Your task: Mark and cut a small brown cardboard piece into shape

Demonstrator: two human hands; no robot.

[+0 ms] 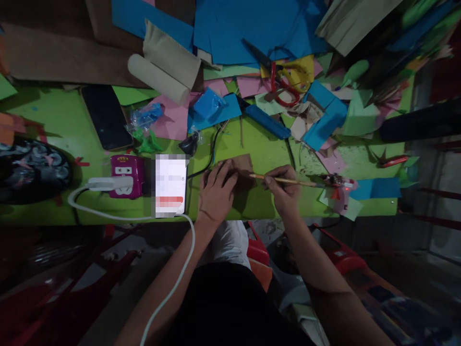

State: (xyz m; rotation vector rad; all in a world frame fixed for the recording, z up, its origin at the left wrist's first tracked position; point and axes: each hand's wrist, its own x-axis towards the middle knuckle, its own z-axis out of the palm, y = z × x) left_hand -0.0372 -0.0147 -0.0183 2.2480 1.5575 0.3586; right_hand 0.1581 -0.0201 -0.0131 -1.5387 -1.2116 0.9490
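A small piece of brown card (243,166) lies on the green table near its front edge. My left hand (218,190) rests on the card's left side, fingers stretched out and pressing it flat. In my right hand (285,192) is a thin wooden paintbrush (299,181), pinched between thumb and fingers. Its pointed handle end reaches left to the card's right edge, while the dark end points right, toward a pink glue gun (344,192). Whether the tip touches the card I cannot tell.
Left of my hands stand a lit phone (170,185) and a purple socket adapter (125,177); a white cable crosses my left forearm. Beyond lie a dark phone (107,117), a blue cutter (267,121), red-handled scissors (275,79), a paper roll (158,78) and coloured paper scraps.
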